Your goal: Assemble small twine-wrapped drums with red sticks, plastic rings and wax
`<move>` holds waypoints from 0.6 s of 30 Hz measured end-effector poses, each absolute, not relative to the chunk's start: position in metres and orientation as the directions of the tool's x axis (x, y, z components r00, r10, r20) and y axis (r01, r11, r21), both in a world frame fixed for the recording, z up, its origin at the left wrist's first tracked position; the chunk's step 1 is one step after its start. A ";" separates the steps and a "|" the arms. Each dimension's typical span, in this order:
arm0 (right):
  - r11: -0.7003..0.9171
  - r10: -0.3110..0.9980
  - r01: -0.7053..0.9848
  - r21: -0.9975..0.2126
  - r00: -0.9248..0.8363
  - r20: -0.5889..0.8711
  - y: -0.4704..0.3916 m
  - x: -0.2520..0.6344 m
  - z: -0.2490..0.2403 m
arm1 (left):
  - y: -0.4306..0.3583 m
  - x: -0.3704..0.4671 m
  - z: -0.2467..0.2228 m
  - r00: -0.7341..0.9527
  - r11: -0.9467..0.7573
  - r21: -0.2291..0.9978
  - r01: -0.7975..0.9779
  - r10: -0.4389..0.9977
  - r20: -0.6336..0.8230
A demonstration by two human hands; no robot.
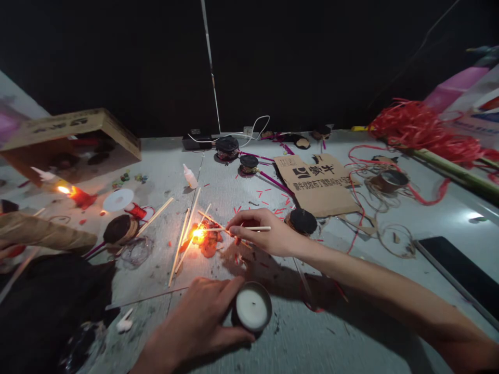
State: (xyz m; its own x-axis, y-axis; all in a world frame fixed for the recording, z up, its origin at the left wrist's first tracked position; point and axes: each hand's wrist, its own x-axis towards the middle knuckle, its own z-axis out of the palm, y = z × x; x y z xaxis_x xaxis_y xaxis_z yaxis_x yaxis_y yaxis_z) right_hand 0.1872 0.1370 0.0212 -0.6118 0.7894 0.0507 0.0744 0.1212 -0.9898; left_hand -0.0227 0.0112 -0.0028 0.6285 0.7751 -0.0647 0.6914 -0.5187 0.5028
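Observation:
My right hand (pixel 255 231) pinches a thin pale stick (pixel 259 228), whose left end reaches the flame (pixel 198 235) over a pool of melted red wax (pixel 209 244). Several wooden sticks (pixel 180 246) lie around and beside the flame. Near the front, my left hand (pixel 202 319) has its thumb and fingers round the left side of a small round tin candle (pixel 253 306) with white wax and an unlit wick.
Further left are a second lit red candle (pixel 80 196), a ribbon spool (pixel 119 200) and an open carton (pixel 74 136). A small bottle (pixel 189 176) stands behind the flame. Printed cardboard (pixel 323 187), red string and a phone (pixel 463 275) lie rightward.

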 end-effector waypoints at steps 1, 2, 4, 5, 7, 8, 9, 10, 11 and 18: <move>0.121 0.790 0.077 -0.990 -0.611 0.049 0.137 0.187 0.021 | 0.012 -0.025 -0.003 0.625 -0.567 0.495 0.659 0.779 0.060; 0.119 0.790 0.079 -0.990 -0.612 0.046 0.138 0.188 0.020 | 0.012 -0.027 -0.003 0.618 -0.619 0.483 0.620 0.764 0.185; 0.110 0.789 0.082 -0.991 -0.613 0.037 0.138 0.187 0.020 | 0.013 -0.030 0.000 0.568 -0.692 0.448 0.566 0.721 0.397; 0.104 0.788 0.083 -0.991 -0.614 0.031 0.138 0.187 0.020 | 0.014 -0.031 0.003 0.531 -0.709 0.429 0.559 0.704 0.472; 0.094 0.785 0.083 -0.992 -0.619 0.022 0.137 0.187 0.021 | 0.013 -0.031 0.007 0.482 -0.739 0.398 0.544 0.664 0.572; 0.090 0.782 0.083 -0.992 -0.623 0.019 0.137 0.187 0.021 | 0.013 -0.030 0.009 0.473 -0.752 0.388 0.532 0.644 0.601; 0.086 0.780 0.082 -0.993 -0.626 0.016 0.137 0.186 0.022 | 0.012 -0.029 0.009 0.477 -0.766 0.379 0.519 0.627 0.616; 0.083 0.779 0.081 -0.993 -0.627 0.014 0.137 0.186 0.022 | 0.012 -0.028 0.009 0.494 -0.781 0.373 0.501 0.611 0.618; 0.080 0.779 0.079 -0.994 -0.627 0.012 0.137 0.186 0.022 | 0.011 -0.026 0.009 0.509 -0.790 0.370 0.490 0.603 0.614; 0.037 0.766 0.068 -0.997 -0.643 -0.015 0.137 0.185 0.019 | 0.000 -0.022 0.010 0.538 -0.763 0.494 0.416 0.645 0.543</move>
State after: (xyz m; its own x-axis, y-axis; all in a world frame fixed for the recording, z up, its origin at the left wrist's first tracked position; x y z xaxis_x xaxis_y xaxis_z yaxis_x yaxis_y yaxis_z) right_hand 0.1850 0.1368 0.0187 -0.6426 0.7661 -0.0152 0.0680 0.0372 -0.9970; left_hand -0.0221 0.0000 0.0103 0.5380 0.6449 0.5428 0.4163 -0.7632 0.4942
